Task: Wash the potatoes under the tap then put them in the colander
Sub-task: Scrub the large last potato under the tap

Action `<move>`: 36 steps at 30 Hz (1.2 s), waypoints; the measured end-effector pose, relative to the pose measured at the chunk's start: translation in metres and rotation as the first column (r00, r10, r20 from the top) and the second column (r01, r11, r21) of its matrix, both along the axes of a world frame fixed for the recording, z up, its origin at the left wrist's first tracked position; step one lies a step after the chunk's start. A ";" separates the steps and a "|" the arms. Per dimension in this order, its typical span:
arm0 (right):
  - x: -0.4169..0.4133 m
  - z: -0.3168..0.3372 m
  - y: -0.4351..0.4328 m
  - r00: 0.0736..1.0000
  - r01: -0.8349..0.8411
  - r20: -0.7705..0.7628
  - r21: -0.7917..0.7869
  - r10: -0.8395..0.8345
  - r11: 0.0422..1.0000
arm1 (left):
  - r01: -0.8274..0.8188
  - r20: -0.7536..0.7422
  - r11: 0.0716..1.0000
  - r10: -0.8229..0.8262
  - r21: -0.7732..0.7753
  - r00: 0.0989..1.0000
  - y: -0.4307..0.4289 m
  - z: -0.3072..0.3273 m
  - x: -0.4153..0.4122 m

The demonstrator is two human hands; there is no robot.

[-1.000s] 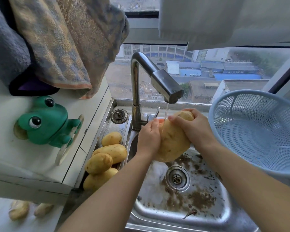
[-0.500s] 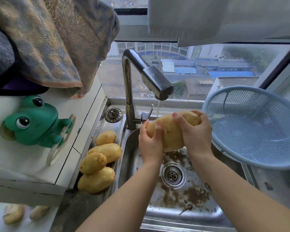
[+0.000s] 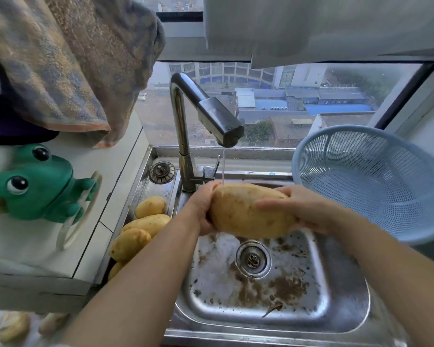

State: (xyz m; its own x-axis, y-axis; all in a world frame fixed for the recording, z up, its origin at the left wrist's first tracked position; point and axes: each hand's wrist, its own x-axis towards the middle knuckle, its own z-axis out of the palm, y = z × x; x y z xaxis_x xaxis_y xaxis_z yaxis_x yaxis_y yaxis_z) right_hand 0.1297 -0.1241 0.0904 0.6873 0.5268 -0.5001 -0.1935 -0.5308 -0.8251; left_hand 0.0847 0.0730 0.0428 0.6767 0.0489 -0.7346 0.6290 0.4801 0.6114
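A large yellow potato (image 3: 243,216) lies sideways over the steel sink (image 3: 341,309), with a thin stream of water from the tap (image 3: 218,121) hitting its left end. My left hand (image 3: 201,209) cups that left end from behind. My right hand (image 3: 308,209) grips the right end, fingers laid across the front. Several unwashed potatoes (image 3: 145,226) are piled on the sink's left ledge. The pale blue colander (image 3: 376,184) stands tilted at the right of the sink, with nothing in it.
Brown dirt lies around the drain (image 3: 253,259). A green frog toy (image 3: 33,186) hangs on the white tiled wall at left, under draped towels (image 3: 68,61). A drain plug (image 3: 162,172) sits on the back-left ledge. Two pale items (image 3: 13,326) lie at bottom left.
The potato has been turned from upright to lying sideways under the stream. My right hand has slid to its right end, and my left hand now holds the left end.
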 end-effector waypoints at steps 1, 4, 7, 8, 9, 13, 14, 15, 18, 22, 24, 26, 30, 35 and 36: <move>0.004 0.004 0.000 0.991 -0.130 -0.027 -0.075 0.128 0.989 | 0.045 -0.004 0.999 -0.045 0.022 0.999 0.001 0.000 -0.001; 0.010 0.007 0.006 0.973 -0.229 -0.063 -0.171 0.221 0.958 | -0.002 -0.043 0.999 0.004 0.048 0.999 -0.001 0.001 -0.004; 0.006 0.003 0.016 0.991 -0.126 0.016 -0.218 0.132 0.968 | -0.301 0.041 0.938 0.298 0.170 0.954 -0.011 -0.004 -0.013; 0.002 0.000 0.020 0.996 -0.078 0.033 -0.210 0.087 0.975 | -0.375 0.115 0.886 0.357 0.273 0.927 -0.016 -0.011 -0.016; -0.004 -0.005 0.024 0.999 -0.025 0.039 -0.197 0.033 0.980 | -0.430 0.210 0.824 0.377 0.368 0.902 -0.022 -0.015 -0.022; -0.025 -0.026 0.039 0.993 0.115 0.052 -0.166 -0.107 0.979 | -0.385 0.309 0.841 0.277 0.380 0.910 -0.034 -0.024 -0.045; -0.029 -0.030 0.041 0.992 0.118 0.062 -0.159 -0.109 0.980 | -0.341 0.274 0.887 0.259 0.311 0.926 -0.034 -0.026 -0.046; -0.032 -0.034 0.041 0.992 0.119 0.064 -0.148 -0.110 0.982 | -0.296 0.241 0.925 0.239 0.237 0.941 -0.033 -0.026 -0.048; -0.040 -0.037 0.039 0.991 0.127 0.046 -0.087 -0.124 0.988 | -0.224 0.253 0.969 0.193 0.102 0.948 -0.021 -0.024 -0.048; -0.038 -0.038 0.033 0.977 0.212 -0.027 0.014 -0.212 0.977 | -0.090 0.302 0.991 0.116 -0.097 0.946 0.001 -0.019 -0.046; -0.036 -0.037 0.030 0.974 0.218 -0.064 0.032 -0.215 0.976 | -0.045 0.284 0.993 0.075 -0.111 0.956 0.006 -0.017 -0.042; -0.036 -0.036 0.029 0.983 0.184 -0.019 0.018 -0.183 0.983 | -0.082 0.250 0.996 0.084 -0.018 0.964 -0.003 -0.013 -0.037; -0.039 -0.035 0.030 0.980 0.124 0.158 -0.039 -0.117 0.991 | -0.255 0.221 0.955 0.218 0.154 0.951 -0.025 -0.008 -0.028; -0.036 -0.032 0.029 0.988 0.047 0.150 -0.091 -0.033 0.995 | -0.280 0.358 0.940 0.197 0.196 0.913 -0.023 -0.007 -0.034; -0.032 -0.031 0.030 0.995 0.018 0.104 -0.103 -0.007 0.994 | -0.266 0.389 0.940 0.168 0.215 0.906 -0.022 -0.007 -0.034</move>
State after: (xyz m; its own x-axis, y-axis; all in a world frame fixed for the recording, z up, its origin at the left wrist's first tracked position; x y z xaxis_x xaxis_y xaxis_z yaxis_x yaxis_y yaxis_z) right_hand 0.0975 -0.0944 0.0589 0.7443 0.4669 -0.4774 -0.1168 -0.6129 -0.7815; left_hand 0.0502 0.0508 0.0359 0.8417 0.3786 -0.3849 0.2408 0.3748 0.8953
